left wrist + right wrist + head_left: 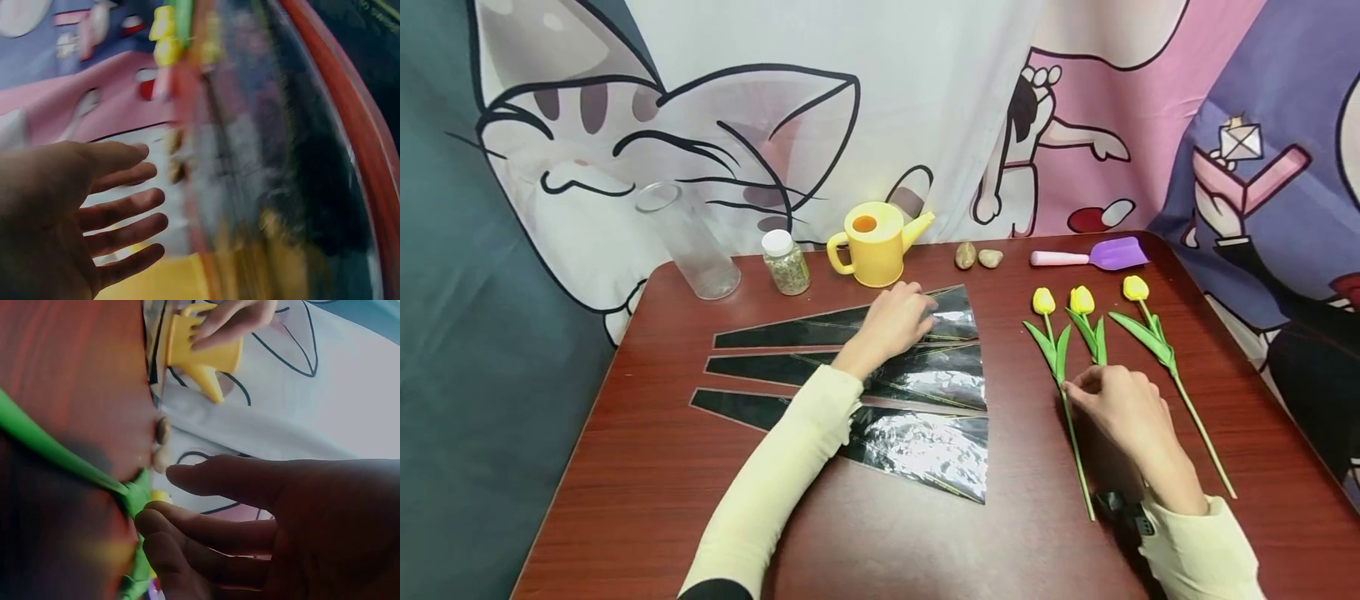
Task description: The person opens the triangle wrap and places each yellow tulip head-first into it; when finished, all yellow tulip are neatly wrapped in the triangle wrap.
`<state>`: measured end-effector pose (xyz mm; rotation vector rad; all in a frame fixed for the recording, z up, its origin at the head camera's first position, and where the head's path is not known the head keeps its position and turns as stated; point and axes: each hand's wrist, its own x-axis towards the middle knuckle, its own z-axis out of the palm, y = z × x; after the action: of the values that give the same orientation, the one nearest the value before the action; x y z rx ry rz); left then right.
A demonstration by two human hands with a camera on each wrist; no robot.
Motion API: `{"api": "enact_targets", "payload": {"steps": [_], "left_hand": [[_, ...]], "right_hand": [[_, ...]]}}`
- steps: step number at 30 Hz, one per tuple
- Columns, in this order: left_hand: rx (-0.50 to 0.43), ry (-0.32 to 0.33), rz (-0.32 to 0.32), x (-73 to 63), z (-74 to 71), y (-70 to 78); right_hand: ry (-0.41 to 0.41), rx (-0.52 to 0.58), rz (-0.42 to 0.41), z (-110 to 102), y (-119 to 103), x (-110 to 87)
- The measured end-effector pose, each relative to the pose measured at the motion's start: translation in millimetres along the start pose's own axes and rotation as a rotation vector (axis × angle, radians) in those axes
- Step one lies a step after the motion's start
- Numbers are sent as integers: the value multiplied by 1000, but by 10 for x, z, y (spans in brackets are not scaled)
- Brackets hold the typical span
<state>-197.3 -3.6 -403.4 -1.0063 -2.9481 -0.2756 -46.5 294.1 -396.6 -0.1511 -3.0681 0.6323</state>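
Three dark glossy wrapper sheets, tapered from a wide right end, lie side by side; over the farthest sheet (797, 329) is my left hand (895, 321). Its fingers are fairly straight and spread in the left wrist view, with nothing gripped. At the right lie three yellow tulips with green stems. My right hand (1120, 408) is over the middle tulip (1086, 321), covering much of its stem, fingertips right beside the stem of the left tulip (1054, 350). In the right wrist view a gap shows between thumb and fingers, near a green stem (56, 453). The right tulip (1165, 354) lies beyond that hand.
Along the back stand a clear glass vase (700, 250), a white-lidded jar (786, 265) and a yellow watering can (876, 246). Two stones (977, 256) and a purple toy shovel (1105, 254) lie farther right. A patterned curtain (955, 100) hangs behind the table (647, 500).
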Motion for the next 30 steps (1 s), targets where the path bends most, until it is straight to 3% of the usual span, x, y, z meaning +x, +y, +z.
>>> {"api": "enact_targets", "payload": {"steps": [5,14,27,30], "left_hand": [[5,-20,-46,207,210,32],[-22,-58,-83,266,331,33],[-133,87,-95,305,356,4],[-145,91,-90,314,340,21]], "right_hand": [[-72,4,25,117,-18,-17],[-76,11,41,181,12,-60],[-49,36,111,186,26,-55],[-8,51,83,197,42,-49]]}}
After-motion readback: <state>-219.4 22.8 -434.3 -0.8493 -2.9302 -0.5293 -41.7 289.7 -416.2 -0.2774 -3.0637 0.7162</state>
